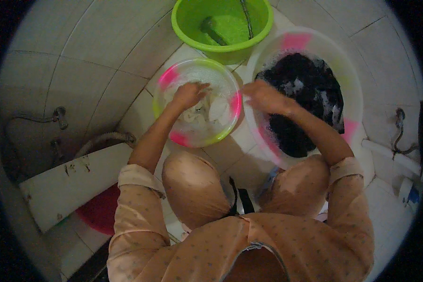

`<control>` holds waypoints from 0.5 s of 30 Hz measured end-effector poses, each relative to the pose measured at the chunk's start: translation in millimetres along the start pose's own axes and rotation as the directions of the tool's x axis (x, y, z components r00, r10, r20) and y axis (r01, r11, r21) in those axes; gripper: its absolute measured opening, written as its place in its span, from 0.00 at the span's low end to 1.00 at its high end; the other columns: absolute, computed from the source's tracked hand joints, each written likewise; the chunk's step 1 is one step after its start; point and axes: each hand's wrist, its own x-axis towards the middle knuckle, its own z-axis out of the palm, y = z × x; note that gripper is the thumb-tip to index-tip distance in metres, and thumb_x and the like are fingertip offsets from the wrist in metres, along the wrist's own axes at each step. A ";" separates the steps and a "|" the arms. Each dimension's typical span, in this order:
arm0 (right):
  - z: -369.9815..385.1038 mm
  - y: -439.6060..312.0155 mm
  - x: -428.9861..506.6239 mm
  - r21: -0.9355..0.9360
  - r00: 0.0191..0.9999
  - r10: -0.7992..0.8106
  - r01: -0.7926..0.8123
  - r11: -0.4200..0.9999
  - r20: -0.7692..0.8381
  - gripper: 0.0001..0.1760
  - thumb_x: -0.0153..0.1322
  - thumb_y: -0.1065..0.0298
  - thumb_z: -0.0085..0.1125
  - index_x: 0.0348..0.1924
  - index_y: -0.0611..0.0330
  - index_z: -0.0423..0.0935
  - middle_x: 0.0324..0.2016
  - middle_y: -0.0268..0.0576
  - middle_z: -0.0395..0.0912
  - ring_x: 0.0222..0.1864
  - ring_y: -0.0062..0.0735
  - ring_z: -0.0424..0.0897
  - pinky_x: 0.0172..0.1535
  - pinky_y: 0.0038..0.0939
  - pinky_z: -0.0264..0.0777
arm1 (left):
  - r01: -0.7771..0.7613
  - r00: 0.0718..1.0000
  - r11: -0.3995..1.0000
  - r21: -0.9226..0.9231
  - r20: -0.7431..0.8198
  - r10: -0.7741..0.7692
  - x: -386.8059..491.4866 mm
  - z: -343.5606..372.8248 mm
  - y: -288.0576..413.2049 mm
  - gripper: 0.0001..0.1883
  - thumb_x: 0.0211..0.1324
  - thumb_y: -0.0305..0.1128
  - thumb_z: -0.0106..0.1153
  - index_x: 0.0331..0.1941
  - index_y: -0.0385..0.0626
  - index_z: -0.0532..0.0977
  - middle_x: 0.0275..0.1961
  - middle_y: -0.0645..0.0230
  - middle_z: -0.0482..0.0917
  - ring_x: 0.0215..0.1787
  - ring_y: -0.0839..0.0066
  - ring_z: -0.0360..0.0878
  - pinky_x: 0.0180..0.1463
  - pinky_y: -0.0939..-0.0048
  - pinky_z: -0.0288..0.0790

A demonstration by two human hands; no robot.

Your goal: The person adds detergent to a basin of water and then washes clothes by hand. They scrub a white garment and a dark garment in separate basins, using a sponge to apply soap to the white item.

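My left hand [192, 94] is over the small round basin [179, 140], its fingers somewhat apart and nothing visible in them. Pale, whitish cloth [197, 118] lies in soapy water inside that basin, below the hand. Between the two basins, my right hand [262, 95] reaches across the left rim of the large white-and-pink basin [354, 97]. Its blurred fingers are spread and appear bare, near the small basin's pink edge. Black wet cloth [303, 95] with foam on it fills much of the large basin.
A green tub [222, 47] at the back holds water, a shower head [211, 31] and its metal hose [246, 17]. Left are a wall tap [60, 118], a white panel [77, 187] and a red plastic object [100, 211]. A white pipe [391, 155] runs along the right wall.
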 end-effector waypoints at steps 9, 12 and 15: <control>123.3 -47.1 77.8 -0.019 0.961 0.075 -0.072 0.997 0.265 0.22 0.68 0.64 0.43 0.56 0.52 0.66 0.51 0.59 0.65 0.53 0.55 0.66 0.52 0.43 0.64 | 0.305 0.952 0.927 0.218 -0.042 -0.303 -43.0 94.8 -73.7 0.39 0.44 0.45 0.62 0.62 0.63 0.56 0.62 0.39 0.52 0.65 0.37 0.45 0.59 0.42 0.56; 165.2 -50.9 94.7 -0.126 0.874 0.275 -0.245 0.961 0.401 0.21 0.67 0.64 0.41 0.52 0.55 0.70 0.51 0.59 0.66 0.52 0.55 0.68 0.52 0.44 0.65 | 0.320 0.945 0.912 0.257 -0.026 -0.325 -38.1 134.3 -95.8 0.39 0.41 0.43 0.64 0.61 0.64 0.58 0.63 0.43 0.52 0.66 0.38 0.43 0.59 0.42 0.56; 183.3 -53.5 104.9 -0.035 0.753 0.614 -0.625 0.780 0.236 0.19 0.64 0.66 0.44 0.46 0.58 0.73 0.48 0.57 0.70 0.48 0.54 0.72 0.47 0.46 0.68 | 0.390 0.915 0.882 0.265 -0.005 -0.404 -24.5 149.2 -106.5 0.39 0.41 0.43 0.64 0.61 0.62 0.58 0.63 0.43 0.51 0.66 0.38 0.42 0.58 0.40 0.56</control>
